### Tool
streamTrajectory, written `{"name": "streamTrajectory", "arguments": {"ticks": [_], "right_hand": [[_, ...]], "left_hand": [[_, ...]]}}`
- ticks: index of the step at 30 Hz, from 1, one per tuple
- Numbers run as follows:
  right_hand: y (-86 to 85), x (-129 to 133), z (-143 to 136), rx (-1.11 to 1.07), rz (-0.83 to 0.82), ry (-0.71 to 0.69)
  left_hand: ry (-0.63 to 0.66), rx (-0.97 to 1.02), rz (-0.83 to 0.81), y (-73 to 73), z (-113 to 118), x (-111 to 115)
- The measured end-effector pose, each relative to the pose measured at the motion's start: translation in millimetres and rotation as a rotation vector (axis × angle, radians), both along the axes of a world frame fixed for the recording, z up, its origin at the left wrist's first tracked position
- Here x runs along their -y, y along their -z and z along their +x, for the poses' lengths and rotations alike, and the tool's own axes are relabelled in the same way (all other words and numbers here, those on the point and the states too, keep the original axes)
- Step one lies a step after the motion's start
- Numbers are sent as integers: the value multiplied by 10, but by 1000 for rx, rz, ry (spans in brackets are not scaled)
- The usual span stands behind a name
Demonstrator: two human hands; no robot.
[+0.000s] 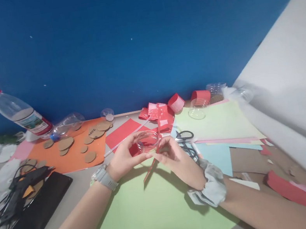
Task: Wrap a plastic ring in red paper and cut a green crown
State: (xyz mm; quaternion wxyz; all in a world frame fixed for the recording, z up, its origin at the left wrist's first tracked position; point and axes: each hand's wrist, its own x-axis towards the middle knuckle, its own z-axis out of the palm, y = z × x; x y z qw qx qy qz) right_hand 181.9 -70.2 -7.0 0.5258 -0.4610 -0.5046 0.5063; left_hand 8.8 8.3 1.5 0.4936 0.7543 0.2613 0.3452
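Observation:
Between my hands is a clear plastic ring or cup piece (pixel 147 140), held above a green paper sheet (pixel 153 217). My left hand (pixel 126 156), with a watch on its wrist, curls round the left side of the clear piece. At its right side, the fingers of my right hand (pixel 175 158) are pinched together on a thin red strip (pixel 149 171) that hangs down at a slant. A grey scrunchie circles my right wrist. Red paper (pixel 123 133) lies just behind the hands.
Black-handled scissors (pixel 185 135) lie right of my hands. Cardboard discs (pixel 66 143) rest on orange paper (pixel 75 160). A bottle (pixel 27 117), glue gun (pixel 21 193) and black box (pixel 41 217) are at left. Red paper rings (pixel 176 103) stand near the blue wall.

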Motion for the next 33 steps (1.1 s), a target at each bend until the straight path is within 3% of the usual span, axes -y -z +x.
{"name": "streamTrajectory", "arguments": {"ticks": [5, 10, 17, 20, 25, 30, 33], "right_hand": [[22, -41, 47, 3, 34, 95], [1, -55, 71, -61, -18, 104], [28, 8, 69, 89, 112, 162], [17, 27, 92, 201, 183, 234], [-33, 66, 101, 255, 284, 167], [-5, 99, 104, 260, 267, 126], [28, 99, 119, 249, 236, 103]], "left_hand": [[119, 22, -141, -119, 78, 110], [52, 116, -271, -73, 127, 200], [-27, 216, -432, -145, 224, 361], [-90, 246, -383, -154, 307, 459], [-132, 263, -279, -9, 358, 552], [-229, 130, -104, 135, 335, 523], [-264, 154, -104, 147, 328, 495]]}}
